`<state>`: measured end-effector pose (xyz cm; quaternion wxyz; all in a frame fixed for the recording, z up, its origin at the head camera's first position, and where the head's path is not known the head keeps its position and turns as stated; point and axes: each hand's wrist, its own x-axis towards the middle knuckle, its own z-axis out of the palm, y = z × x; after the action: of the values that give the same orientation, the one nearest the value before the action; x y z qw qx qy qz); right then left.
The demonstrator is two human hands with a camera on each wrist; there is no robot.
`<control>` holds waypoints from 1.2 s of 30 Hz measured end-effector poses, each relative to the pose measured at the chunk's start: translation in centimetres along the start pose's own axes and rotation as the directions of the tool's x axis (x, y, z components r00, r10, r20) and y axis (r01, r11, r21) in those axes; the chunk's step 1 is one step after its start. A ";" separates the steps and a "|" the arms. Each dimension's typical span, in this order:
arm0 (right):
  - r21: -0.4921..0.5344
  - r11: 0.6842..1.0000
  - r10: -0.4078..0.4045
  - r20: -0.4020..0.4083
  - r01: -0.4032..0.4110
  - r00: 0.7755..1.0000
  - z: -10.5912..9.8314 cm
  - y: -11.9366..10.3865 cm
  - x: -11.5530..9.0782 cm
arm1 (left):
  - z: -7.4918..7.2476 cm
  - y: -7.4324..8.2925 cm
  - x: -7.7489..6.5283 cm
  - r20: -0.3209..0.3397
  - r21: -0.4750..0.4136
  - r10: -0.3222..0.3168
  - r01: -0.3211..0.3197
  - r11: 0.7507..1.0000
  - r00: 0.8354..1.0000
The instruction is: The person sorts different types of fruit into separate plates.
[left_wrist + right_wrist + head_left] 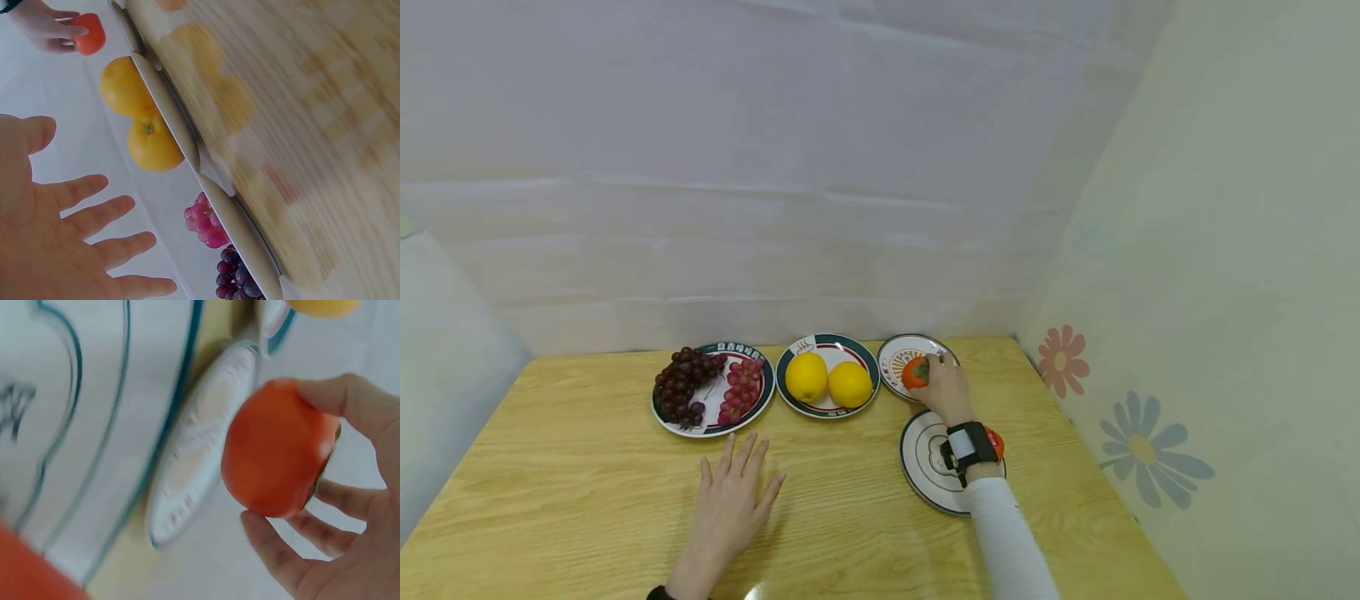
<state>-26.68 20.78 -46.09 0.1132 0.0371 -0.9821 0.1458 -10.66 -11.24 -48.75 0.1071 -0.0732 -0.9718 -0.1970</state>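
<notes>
My right hand (950, 390) pinches an orange-red persimmon (275, 453) between thumb and fingers, its green calyx turned toward the palm. The persimmon is just off the small patterned plate (203, 447) at the back right. Below the right wrist lies a larger ringed plate (921, 475). On it, partly hidden by the wrist, is another orange-red thing (996, 442), whose kind I cannot tell. My left hand (730, 504), fingers straight and spread, hovers over the table in front of the grape plate (706, 429) and holds nothing.
Dark grapes (679, 387) and pinkish-red grapes (741, 390) share the left plate. Two yellow-orange oranges (807, 377) lie on the middle plate (831, 342). Behind the wooden table (587, 467) hangs a white sheet (760, 208); a flowered wall (1210, 333) borders its right side.
</notes>
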 end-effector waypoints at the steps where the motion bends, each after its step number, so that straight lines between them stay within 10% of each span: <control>1: 0.013 1.000 0.012 0.014 -0.012 1.000 0.4 -0.1 0.4 | 0.0 0.0 0.0 0.001 -0.001 0.000 0.000 1.000 1.000; 11: 0.037 0.992 0.114 0.134 -0.120 0.984 2.3 -0.8 1.7 | 0.0 -0.1 0.1 0.012 0.007 -0.007 0.007 1.000 1.000; 36: -0.050 0.995 0.099 0.211 -0.091 0.973 1.5 -0.6 1.2 | 0.1 -0.2 0.0 0.005 0.010 -0.011 0.011 1.000 1.000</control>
<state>-28.13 19.69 -47.05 0.0011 0.0033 -0.9919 0.1267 -10.73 -11.37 -48.90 0.1042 -0.0677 -0.9734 -0.1924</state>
